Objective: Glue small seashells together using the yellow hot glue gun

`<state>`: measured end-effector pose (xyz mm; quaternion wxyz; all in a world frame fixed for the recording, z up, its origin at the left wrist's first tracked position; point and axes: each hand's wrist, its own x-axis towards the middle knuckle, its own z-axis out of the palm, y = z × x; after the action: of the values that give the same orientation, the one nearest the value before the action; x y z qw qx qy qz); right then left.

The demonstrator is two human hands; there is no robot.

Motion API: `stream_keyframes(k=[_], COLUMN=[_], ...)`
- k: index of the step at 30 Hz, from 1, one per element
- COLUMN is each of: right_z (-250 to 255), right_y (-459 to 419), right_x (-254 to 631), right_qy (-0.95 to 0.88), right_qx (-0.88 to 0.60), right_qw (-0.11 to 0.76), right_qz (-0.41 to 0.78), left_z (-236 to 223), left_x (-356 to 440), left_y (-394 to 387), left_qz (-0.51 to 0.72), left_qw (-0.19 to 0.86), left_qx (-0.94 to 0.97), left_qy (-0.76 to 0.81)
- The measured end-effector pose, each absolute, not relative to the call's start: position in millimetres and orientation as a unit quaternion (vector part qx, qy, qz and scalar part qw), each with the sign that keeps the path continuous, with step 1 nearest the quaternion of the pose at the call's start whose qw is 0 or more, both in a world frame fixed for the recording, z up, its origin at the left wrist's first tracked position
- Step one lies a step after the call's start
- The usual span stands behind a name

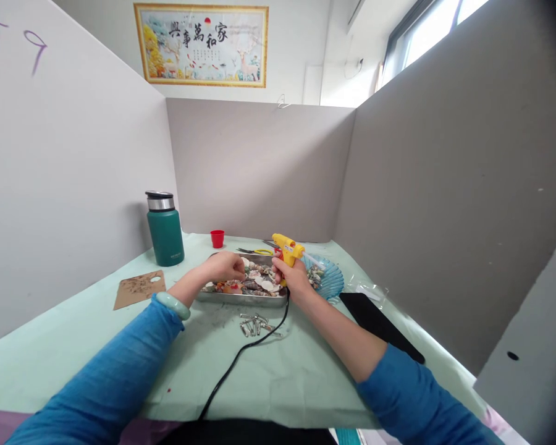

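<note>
Silver clips (254, 326), too overlapped to count surely, lie before one metal tray (241, 299). Above the tray's partly hidden shells (265, 282), the left hand (225, 266) curls; I cannot tell whether its fingertips hold anything. At the tray's right end, the right hand (294, 278) grips one yellow glue gun (289, 248). One red cup (217, 239) stands behind the tray.

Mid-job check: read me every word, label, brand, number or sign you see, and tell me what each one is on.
"興事萬和家" (left to right): framed picture on the wall; smaller characters beneath too small to read.
"9": handwritten in purple on the left partition; the crossed mark beside it is unclear, perhaps "+".
Green bottle: marking near its base, too small to read.
Yellow glue gun: label too small to read.
</note>
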<state>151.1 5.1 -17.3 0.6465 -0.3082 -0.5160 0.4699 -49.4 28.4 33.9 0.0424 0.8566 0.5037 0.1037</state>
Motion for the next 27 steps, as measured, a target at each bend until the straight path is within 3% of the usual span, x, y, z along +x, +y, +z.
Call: stream_keyframes(k=[6,11,15,22,27], right_z=[-17,-18,-18,-19,-18], right_y=[4,4,5,6,5], right_x=[151,150,150,151,150], right_qy=[-0.512,-0.516,-0.517,-0.516,-0.519], right_qx=[-0.309,-0.308,-0.308,-0.309,-0.31], right_qw=[0.645,0.648,0.647,0.645,0.645], right_qz=[0.475,0.469,0.468,0.471,0.468], left_z=[32,24,23,27,23], left_x=[-46,-55,-66,-57,-41], left_y=[24,39,49,37,27], left_qz=[0.0,0.076,0.121,0.081,0.02], left_qw=[0.038,-0.083,-0.081,-0.146,-0.005], left_qx=[0.861,0.81,0.775,0.789,0.887], left_qy=[0.507,0.576,0.615,0.592,0.462])
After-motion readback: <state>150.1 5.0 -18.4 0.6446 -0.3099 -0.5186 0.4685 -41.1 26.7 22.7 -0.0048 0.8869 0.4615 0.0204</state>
